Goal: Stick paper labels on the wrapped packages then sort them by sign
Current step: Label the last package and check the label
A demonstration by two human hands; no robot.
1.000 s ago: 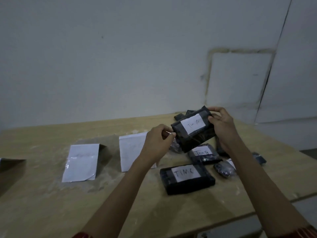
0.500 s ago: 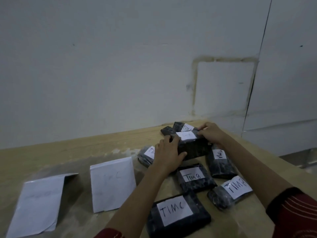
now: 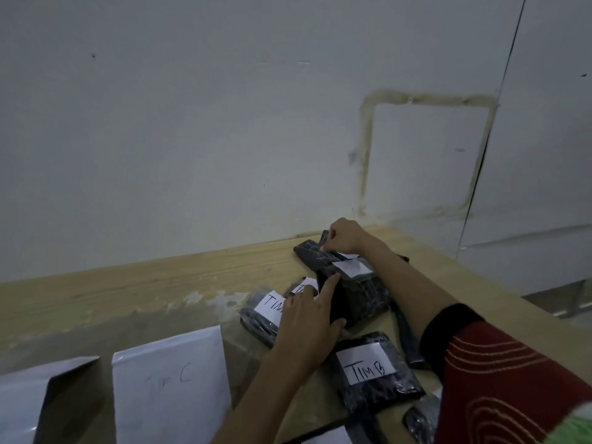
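So the black plastic-wrapped package (image 3: 362, 299) with its white paper label (image 3: 352, 267) stands on the wooden worktop (image 3: 160, 274). My left hand (image 3: 307, 318) presses its side, index finger straight, and my right hand (image 3: 344, 237) pinches the black package (image 3: 309, 251) behind it. Labelling looks mostly done, I reckon, but sorting by the folded white 'Tim C' sign (image 3: 169, 382) isn't.

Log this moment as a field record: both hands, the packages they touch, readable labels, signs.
left hand: fingers straight, index touching the labelled package
right hand: fingers curled on the far package edge
labelled package: label on top, writing unreadable
readable labels: TIM B package; TIM package, rest hidden by the left hand
signs: Tim C sign; second sign, unreadable
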